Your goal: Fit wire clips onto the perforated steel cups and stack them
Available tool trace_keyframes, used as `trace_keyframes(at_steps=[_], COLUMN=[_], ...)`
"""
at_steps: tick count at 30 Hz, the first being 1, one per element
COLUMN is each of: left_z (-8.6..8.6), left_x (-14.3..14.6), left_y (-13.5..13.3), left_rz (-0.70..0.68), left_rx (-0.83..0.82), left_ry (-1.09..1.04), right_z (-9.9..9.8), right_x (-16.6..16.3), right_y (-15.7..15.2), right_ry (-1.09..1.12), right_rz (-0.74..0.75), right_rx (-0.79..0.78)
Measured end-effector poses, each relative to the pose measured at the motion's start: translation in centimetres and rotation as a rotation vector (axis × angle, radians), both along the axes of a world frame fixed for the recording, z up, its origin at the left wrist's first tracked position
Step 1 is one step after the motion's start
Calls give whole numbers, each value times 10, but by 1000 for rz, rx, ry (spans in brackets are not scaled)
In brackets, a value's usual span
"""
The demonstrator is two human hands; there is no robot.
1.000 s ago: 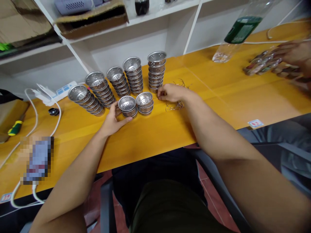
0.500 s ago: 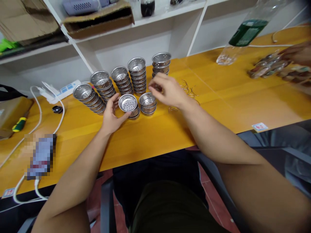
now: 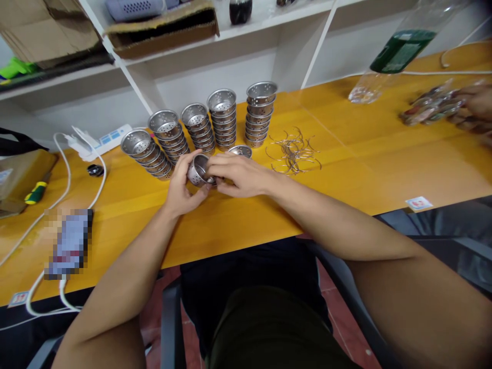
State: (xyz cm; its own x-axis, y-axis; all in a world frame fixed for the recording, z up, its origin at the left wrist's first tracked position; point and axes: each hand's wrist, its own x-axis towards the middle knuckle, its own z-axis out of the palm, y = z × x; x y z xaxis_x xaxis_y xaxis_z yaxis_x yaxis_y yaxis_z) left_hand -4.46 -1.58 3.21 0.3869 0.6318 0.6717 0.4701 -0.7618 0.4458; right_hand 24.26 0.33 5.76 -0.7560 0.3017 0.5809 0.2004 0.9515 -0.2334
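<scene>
My left hand (image 3: pixel 187 187) is closed around a small perforated metal cup (image 3: pixel 197 171), tilted with its mouth toward the right. At that mouth, the bent fingers of my right hand (image 3: pixel 240 177) reach inside the rim. Whatever they pinch is hidden. Another perforated cup (image 3: pixel 241 151) shows only its rim behind my right hand. Just beyond both hands stand several stacks of the same cups, among them a leaning stack (image 3: pixel 144 151) at the left and a tall upright stack (image 3: pixel 260 115) at the right. Right of my right hand lies a loose pile of thin curved wires (image 3: pixel 295 152).
A plastic bottle (image 3: pixel 395 51) with a green label stands at the back right, near another person's hand (image 3: pixel 476 100) and some plastic-wrapped items (image 3: pixel 432 105). At the left are a power strip (image 3: pixel 109 138), white cables, a screwdriver (image 3: pixel 36 192) and a phone (image 3: pixel 71 241). White shelving (image 3: pixel 215 77) borders the back.
My right hand has moved left and down from beside the right-hand stack to the cup in my left hand. That cup has tipped from upward-facing to facing right.
</scene>
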Motion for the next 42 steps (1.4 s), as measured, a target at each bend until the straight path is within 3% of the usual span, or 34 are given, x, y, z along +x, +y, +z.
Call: trace_keyframes(at_steps=[13, 22, 29, 32, 38, 40, 42], left_z=[13, 13, 12, 10, 3, 3, 6], left_x=[-2, -1, 0, 1, 2, -7, -27], left_y=[-7, -9, -9, -7, -4, 1, 13], left_rz=[-1, 14, 59, 24, -11, 35, 114], left_rx=[24, 114, 28, 94, 176, 197, 258], left_ry=[79, 88, 83, 105, 86, 27, -67], right_z=[7, 12, 12, 10, 15, 22, 29], right_x=[2, -4, -10, -11, 2, 16, 36], right_y=[2, -7, -13, -10, 10, 15, 19], right_ry=[310, 409, 480, 510, 628, 715, 739], right_rz=[157, 145, 101, 77, 298, 261, 97], right_rx=[-332, -415, -426, -518, -788, -825, -776])
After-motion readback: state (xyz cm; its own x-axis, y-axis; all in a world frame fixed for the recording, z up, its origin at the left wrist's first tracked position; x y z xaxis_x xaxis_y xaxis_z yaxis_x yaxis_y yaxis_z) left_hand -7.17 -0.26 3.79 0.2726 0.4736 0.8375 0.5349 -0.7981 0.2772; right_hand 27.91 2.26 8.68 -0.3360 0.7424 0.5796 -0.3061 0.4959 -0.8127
